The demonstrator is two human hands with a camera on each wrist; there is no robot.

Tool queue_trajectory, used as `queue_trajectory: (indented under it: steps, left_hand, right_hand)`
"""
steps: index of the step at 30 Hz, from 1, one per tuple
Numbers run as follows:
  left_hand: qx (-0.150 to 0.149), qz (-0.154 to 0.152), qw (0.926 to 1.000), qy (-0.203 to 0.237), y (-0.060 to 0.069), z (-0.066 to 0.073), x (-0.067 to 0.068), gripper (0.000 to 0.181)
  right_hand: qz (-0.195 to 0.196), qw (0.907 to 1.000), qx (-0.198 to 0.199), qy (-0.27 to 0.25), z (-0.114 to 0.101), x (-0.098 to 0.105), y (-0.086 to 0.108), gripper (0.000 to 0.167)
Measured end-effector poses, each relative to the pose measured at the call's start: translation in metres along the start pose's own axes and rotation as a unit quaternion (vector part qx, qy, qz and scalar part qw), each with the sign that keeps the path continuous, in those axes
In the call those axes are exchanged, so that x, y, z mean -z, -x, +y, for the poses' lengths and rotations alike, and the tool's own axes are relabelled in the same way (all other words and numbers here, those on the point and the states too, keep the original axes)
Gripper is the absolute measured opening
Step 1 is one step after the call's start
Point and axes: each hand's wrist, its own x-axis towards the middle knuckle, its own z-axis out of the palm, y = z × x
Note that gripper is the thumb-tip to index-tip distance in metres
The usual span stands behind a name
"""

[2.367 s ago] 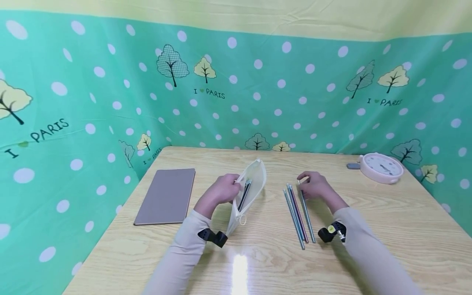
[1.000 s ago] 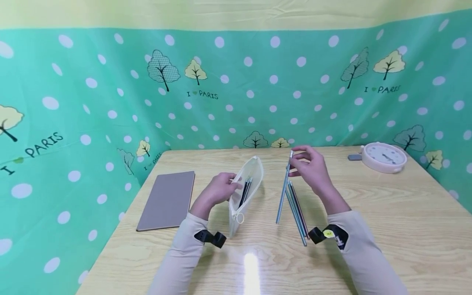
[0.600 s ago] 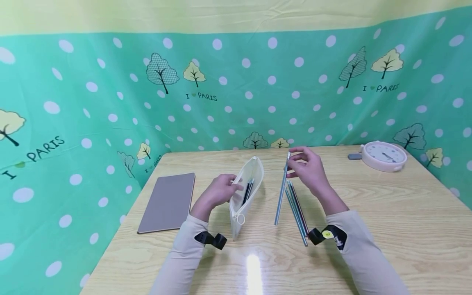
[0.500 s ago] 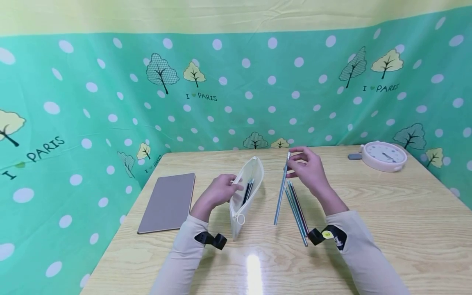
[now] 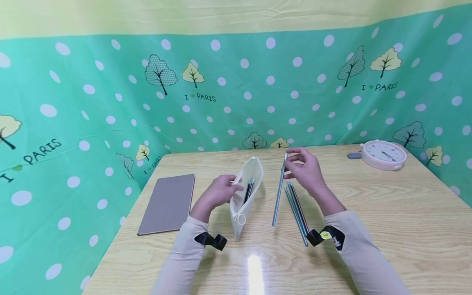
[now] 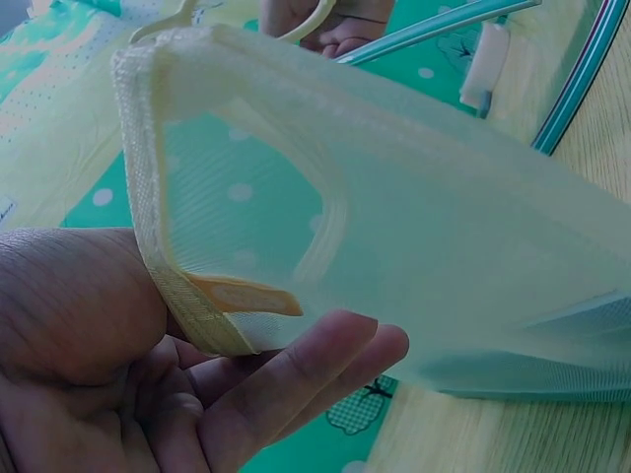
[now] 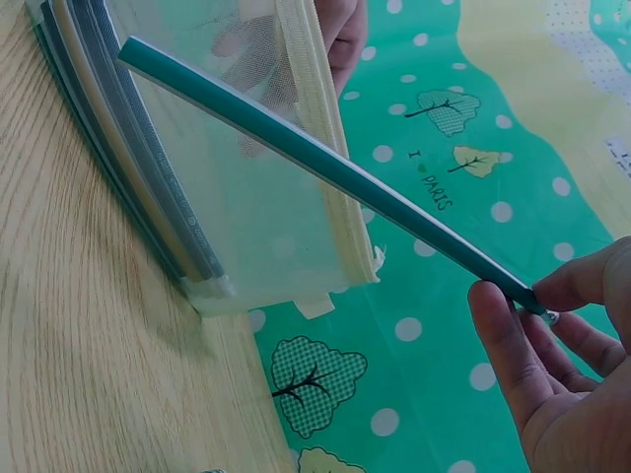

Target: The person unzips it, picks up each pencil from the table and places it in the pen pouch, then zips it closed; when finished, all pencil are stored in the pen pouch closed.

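So the left hand (image 5: 221, 189) has its fingers curled over the near-left edge of a pale mesh pouch (image 5: 257, 172), gripping the rim, and the pouch gapes open just to the right of those fingers. A few dark pencils (image 5: 248, 191) are leaning inside it, right by the fingertips.

Over on the other side, the right hand (image 5: 304, 167) is pinching a blue-green pencil (image 5: 278, 196) by its metallic end, thumb on one side and fingers on the other. The rest of it slants down from the fingertips, toward the person; can't tell if the low end touches the table (image 5: 147, 262). It's between the pouch and some loose pencils (image 5: 296, 213), which lie on the wood below the right fingers.

Well left of the left fingers there's a grey notebook (image 5: 167, 203), and way out right of the right fingers, a pink clock (image 5: 384, 153) with a small grey block (image 5: 355, 155) beside it.
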Motion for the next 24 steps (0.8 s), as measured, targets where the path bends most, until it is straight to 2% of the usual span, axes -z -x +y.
queue_trajectory:
  steps: [14,20,24]
  left_hand:
    - [0.001,-0.002,0.9999,0.01,0.0002,-0.0006,-0.0011,0.027]
    - [-0.002,0.001,1.0,0.006,0.0,-0.0002,-0.0005,0.027]
    - [-0.002,-0.003,1.0,0.006,0.0008,-0.0001,-0.0005,0.027]
  right_hand:
    - [0.018,0.9997,0.003,-0.016,-0.0002,-0.0038,0.0005,0.038]
    - [0.061,0.9968,0.003,-0.051,-0.0013,-0.005,-0.0003,0.037]
    - [0.11,0.9892,-0.003,-0.097,-0.0011,-0.0064,-0.0008,0.032]
